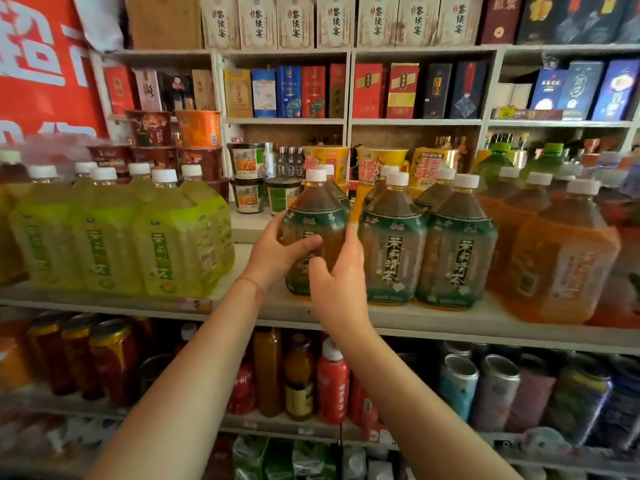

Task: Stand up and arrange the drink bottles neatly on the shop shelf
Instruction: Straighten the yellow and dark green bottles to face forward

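A big tea bottle (313,216) with a dark green label and white cap stands upright on the grey shop shelf (433,322), at the middle. My left hand (277,252) grips its left side, thumb across the label. My right hand (337,284) holds its right front, fingers curled up along the side. Two matching green-label bottles (393,244) stand just to its right. A group of yellow-green tea bottles (166,237) fills the left of the shelf, with a gap between that group and the held bottle. Orange-label bottles (561,261) stand at the right.
Instant-noodle cups (247,181) and small jars sit on a raised ledge behind the gap. Boxed goods fill the upper shelves (287,121). Cans and small drink bottles (332,386) line the shelf below. A red banner (41,64) hangs at the top left.
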